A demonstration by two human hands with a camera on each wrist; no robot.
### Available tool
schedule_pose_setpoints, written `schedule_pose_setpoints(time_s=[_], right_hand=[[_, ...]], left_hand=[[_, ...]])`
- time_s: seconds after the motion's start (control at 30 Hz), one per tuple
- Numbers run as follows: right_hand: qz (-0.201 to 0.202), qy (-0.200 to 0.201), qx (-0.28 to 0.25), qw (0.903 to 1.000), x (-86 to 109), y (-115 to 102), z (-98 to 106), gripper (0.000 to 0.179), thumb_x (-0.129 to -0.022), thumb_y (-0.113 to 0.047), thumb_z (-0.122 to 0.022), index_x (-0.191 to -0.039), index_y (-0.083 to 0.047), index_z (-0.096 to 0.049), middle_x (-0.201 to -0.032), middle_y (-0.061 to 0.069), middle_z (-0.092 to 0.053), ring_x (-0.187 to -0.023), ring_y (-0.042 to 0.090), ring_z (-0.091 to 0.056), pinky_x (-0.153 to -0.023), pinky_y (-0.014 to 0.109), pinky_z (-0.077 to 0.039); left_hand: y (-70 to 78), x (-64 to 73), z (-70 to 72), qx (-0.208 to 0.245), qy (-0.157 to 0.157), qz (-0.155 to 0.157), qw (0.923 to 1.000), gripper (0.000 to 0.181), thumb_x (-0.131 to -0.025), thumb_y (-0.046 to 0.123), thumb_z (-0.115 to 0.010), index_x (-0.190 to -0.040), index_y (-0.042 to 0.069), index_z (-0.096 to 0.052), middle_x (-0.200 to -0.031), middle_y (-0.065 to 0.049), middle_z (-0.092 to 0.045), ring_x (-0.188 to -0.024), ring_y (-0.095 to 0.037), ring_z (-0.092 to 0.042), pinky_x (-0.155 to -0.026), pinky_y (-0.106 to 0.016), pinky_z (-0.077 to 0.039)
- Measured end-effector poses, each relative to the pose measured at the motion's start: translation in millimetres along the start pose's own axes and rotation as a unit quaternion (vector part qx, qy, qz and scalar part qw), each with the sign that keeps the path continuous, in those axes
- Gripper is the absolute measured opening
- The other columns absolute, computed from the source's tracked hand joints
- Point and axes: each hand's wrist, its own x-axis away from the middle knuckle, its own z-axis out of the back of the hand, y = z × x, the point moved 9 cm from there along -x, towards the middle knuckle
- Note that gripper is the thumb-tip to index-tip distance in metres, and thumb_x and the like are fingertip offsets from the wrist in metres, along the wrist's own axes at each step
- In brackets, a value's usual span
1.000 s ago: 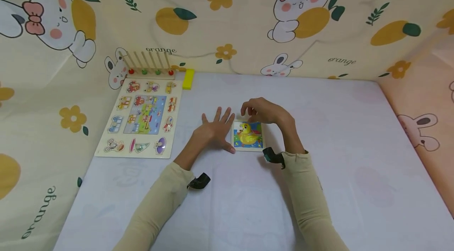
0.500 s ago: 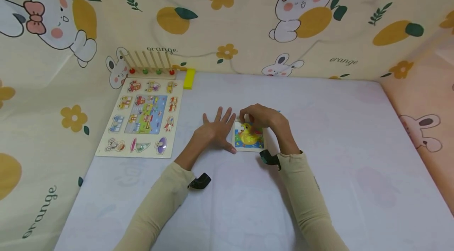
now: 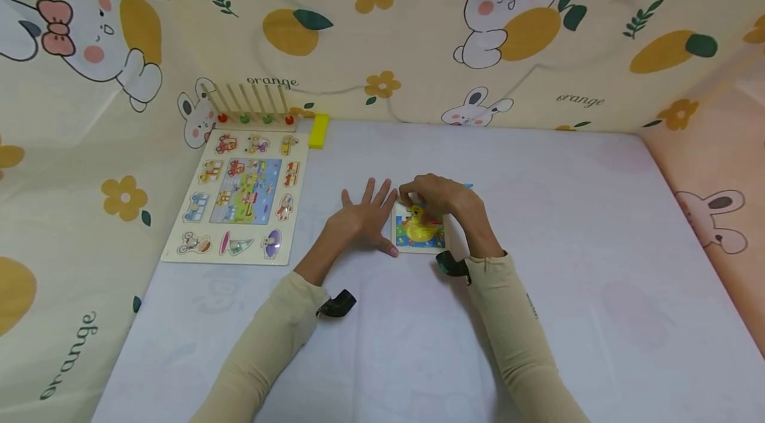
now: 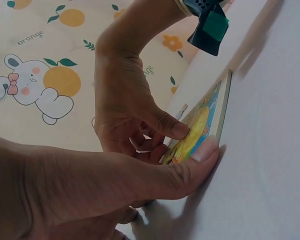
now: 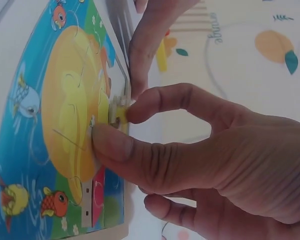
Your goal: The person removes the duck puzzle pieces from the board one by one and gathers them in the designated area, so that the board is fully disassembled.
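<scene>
A small square duck jigsaw puzzle (image 3: 418, 234) lies on the white-covered table, its yellow duck set among blue water and fish. My right hand (image 3: 439, 194) bends over its far edge. In the right wrist view, thumb and index finger pinch a small puzzle piece (image 5: 120, 112), seen nearly edge-on, at a gap in the picture. My left hand (image 3: 361, 220) lies with spread fingers to the left of the puzzle. In the left wrist view, its thumb (image 4: 206, 150) rests against the puzzle's edge. A blue scrap (image 3: 469, 186), perhaps a loose piece, shows behind the right hand.
To the left lies a larger picture board (image 3: 236, 197) with vehicle and toy shapes. Behind it stands a rack of wooden pegs (image 3: 254, 121) with red and green beads, beside a yellow block (image 3: 319, 131). A patterned cloth (image 3: 370, 31) hangs behind the table.
My right hand has come down and slightly left onto the puzzle's far edge, covering more of it. The blue scrap has come into view. My left hand stays in place.
</scene>
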Motion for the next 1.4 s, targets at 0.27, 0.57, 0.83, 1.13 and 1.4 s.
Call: schedule_pose_setpoints(time_s=[0.27,0.57,0.83,1.13,1.4], right_hand=[[0.007,0.005,-0.006,0.9999,-0.2,0.6,1.0,0.036,-0.086,-0.001,-0.082,-0.112,-0.017,-0.062,-0.105,0.008,-0.058,-0.095,0.024,-0.054,-0.085,0.038,-0.049],[0.052,0.012,-0.026,0.9983,4.7,-6.4,6.2,0.033,-0.084,-0.001,-0.085,-0.101,-0.009,-0.058,-0.093,0.007,-0.057,-0.087,0.021,-0.053,-0.08,0.034,-0.045],[0.073,0.021,-0.076,0.9942,5.7,-3.0,8.9,0.03,-0.087,-0.003,-0.082,-0.104,-0.006,-0.058,-0.093,0.008,-0.058,-0.086,0.02,-0.053,-0.077,0.032,-0.045],[0.092,0.102,-0.105,0.985,31.2,13.5,38.9,0.022,-0.09,-0.001,-0.075,-0.111,-0.001,-0.068,-0.109,0.013,-0.071,-0.106,0.033,-0.062,-0.099,0.05,-0.053],[0.032,0.143,-0.123,0.9814,62.1,54.2,55.3,0.024,-0.095,-0.001,-0.072,-0.12,0.002,-0.072,-0.117,0.017,-0.07,-0.11,0.034,-0.064,-0.1,0.053,-0.053]], left_hand=[[0.3,-0.8,0.1,0.002,-0.004,0.001,1.0,0.129,-0.082,0.068,-0.078,-0.169,0.015,0.002,-0.176,-0.007,0.019,-0.164,-0.038,0.015,-0.122,-0.08,-0.011],[-0.4,-3.1,-1.1,0.004,-0.001,0.003,1.0,0.13,-0.082,0.068,-0.078,-0.17,0.015,0.001,-0.177,-0.008,0.018,-0.165,-0.038,0.014,-0.122,-0.08,-0.01],[0.4,0.1,-0.3,-0.004,0.002,0.003,1.0,0.128,-0.083,0.068,-0.077,-0.17,0.015,0.001,-0.177,-0.007,0.017,-0.165,-0.037,0.014,-0.123,-0.079,-0.011],[1.8,1.6,0.3,-0.001,0.004,0.003,1.0,0.13,-0.081,0.068,-0.079,-0.17,0.014,0.001,-0.177,-0.008,0.016,-0.165,-0.038,0.013,-0.123,-0.079,-0.012],[1.4,0.2,0.4,-0.001,0.005,0.003,1.0,0.131,-0.082,0.066,-0.08,-0.169,0.014,0.002,-0.177,-0.008,0.017,-0.165,-0.036,0.014,-0.124,-0.078,-0.011]])
